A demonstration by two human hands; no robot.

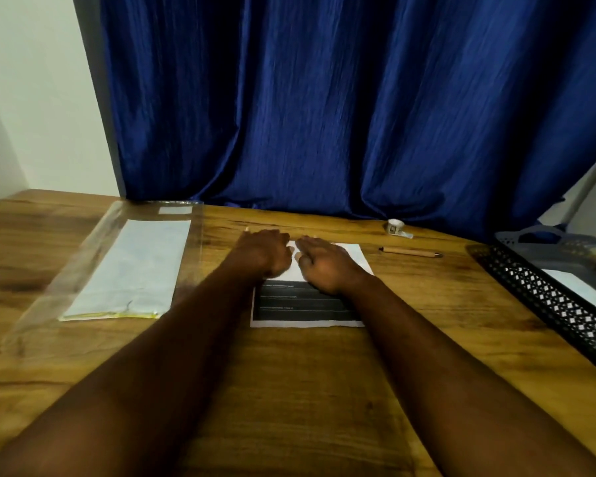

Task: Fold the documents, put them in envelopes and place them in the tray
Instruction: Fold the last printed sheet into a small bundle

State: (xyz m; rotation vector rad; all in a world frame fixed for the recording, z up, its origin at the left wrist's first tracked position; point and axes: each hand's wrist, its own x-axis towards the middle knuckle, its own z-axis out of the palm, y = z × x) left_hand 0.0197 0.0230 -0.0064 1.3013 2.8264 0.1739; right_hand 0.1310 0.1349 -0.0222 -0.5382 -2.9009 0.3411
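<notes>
Doc [307, 306] lies mid tabletop [289, 390], both hands on its far half: right hand [324, 263] flat w/ fingers relaxed, left hand [265, 251] curled at the far-left corner, can't tell if it pinches the sheet. Envelopes [131, 266] in a clear sleeve [93, 249] sit twd the left edge. Tape roll [395, 226] & pen [410, 252] lie nr the far edge below the blue curtain [324, 98], and the black mesh tray [544, 301] at the right edge holds a white envelope [578, 287].
</notes>
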